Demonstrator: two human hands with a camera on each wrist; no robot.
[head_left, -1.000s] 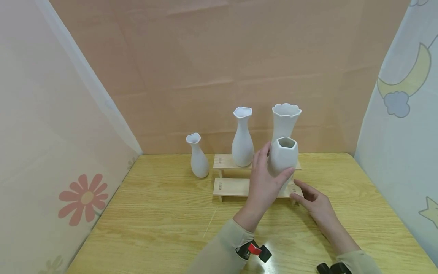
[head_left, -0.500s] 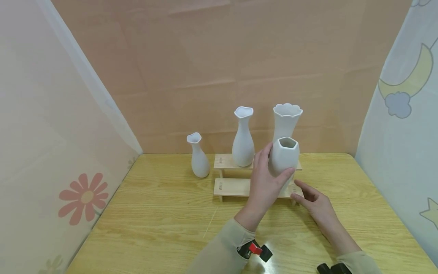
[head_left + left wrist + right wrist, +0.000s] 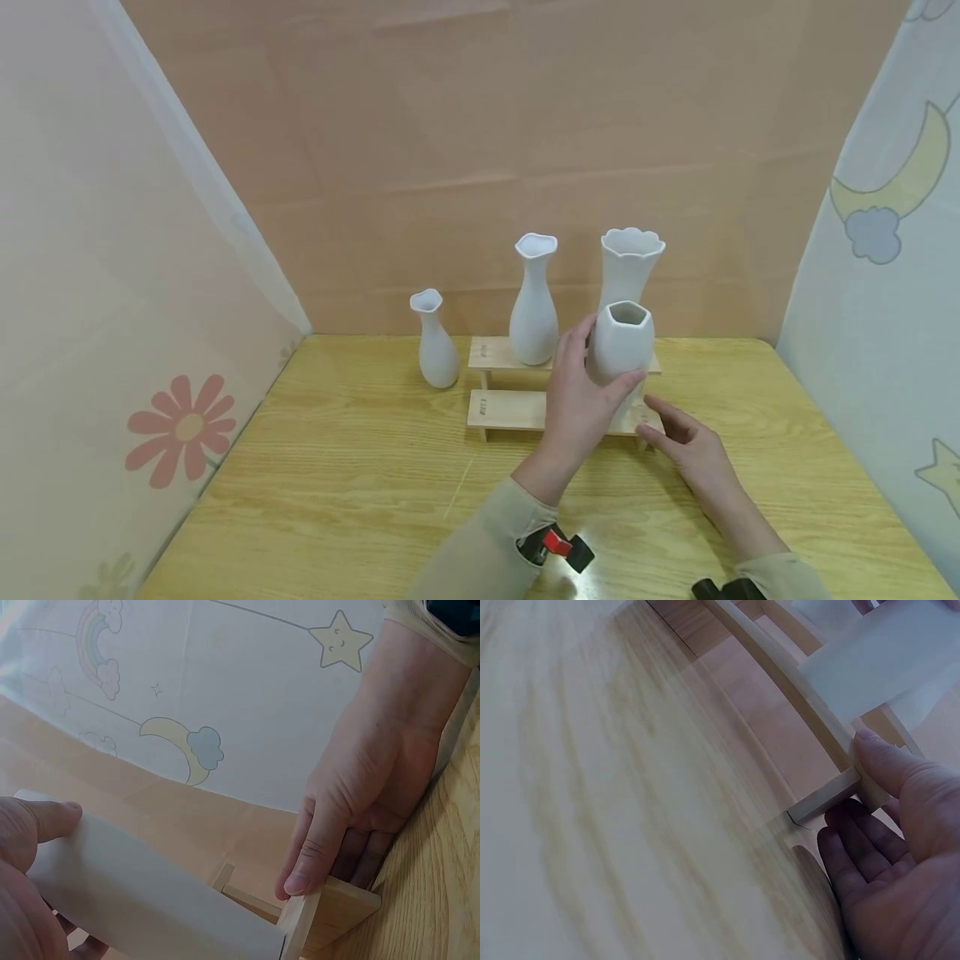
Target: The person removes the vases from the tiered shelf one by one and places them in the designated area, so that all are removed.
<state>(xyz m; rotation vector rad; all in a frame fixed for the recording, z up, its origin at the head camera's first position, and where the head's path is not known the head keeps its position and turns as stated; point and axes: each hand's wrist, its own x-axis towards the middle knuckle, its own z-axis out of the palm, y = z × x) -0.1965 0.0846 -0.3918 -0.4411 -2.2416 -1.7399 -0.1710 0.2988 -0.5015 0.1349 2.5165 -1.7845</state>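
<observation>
My left hand [image 3: 576, 408] grips a white faceted vase [image 3: 624, 337] with a five-sided mouth, thumb in front and fingers round its left side. The vase's base is at the right part of the lower step of a two-step wooden stand [image 3: 510, 410]; the left wrist view shows it upright against the board. At the step's right end, my right hand [image 3: 693, 454] pinches the board. In the right wrist view its thumb [image 3: 885, 761] lies on the board and the fingers curl under by the leg. The head view hides the vase's lower part behind my left hand.
On the upper step stand a slender white vase [image 3: 533, 312] and a scallop-rimmed white vase [image 3: 630, 262], partly hidden behind the held one. A smaller white vase [image 3: 437, 350] stands on the wooden table [image 3: 337, 467] left of the stand. Fabric walls [image 3: 450, 167] enclose the table.
Both hands keep their places on the vase and the stand. Only a slight shift of the whole head view shows.
</observation>
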